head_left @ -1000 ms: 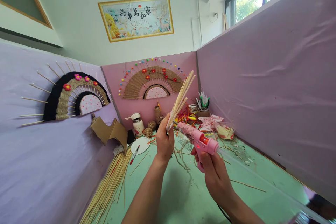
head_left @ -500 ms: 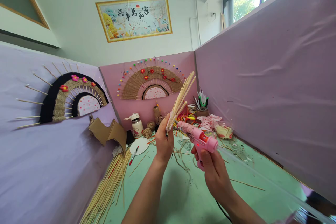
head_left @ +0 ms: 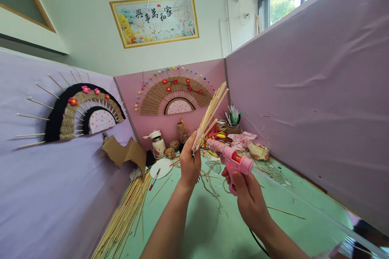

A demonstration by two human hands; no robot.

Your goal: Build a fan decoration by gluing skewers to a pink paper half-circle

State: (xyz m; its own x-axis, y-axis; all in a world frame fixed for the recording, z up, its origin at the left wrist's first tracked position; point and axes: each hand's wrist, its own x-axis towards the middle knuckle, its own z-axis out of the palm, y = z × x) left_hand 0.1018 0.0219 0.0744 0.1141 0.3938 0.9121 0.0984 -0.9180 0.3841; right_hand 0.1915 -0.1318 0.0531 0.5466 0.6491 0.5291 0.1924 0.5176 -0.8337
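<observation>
My left hand (head_left: 190, 162) is closed round the lower end of a bundle of thin wooden sticks (head_left: 212, 113), whose free ends fan up and to the right. In my right hand (head_left: 247, 194) is a pink glue gun (head_left: 229, 156), gripped by its handle. The gun's nozzle points left, close to the base of the bundle; whether it touches the sticks I cannot tell. A black cord hangs below the right hand.
Many loose sticks (head_left: 127, 214) lie on the green table (head_left: 206, 226) at the left. Behind are a white disc (head_left: 161, 168), a marker, a white bottle (head_left: 158, 145), twine balls, cardboard (head_left: 126, 151) and a glass bowl (head_left: 259, 151). Decorated fans (head_left: 179, 93) hang on the partitions.
The glue gun's nozzle has shifted very slightly right, away from the sticks. Both hands keep their hold, and the view has moved a little.
</observation>
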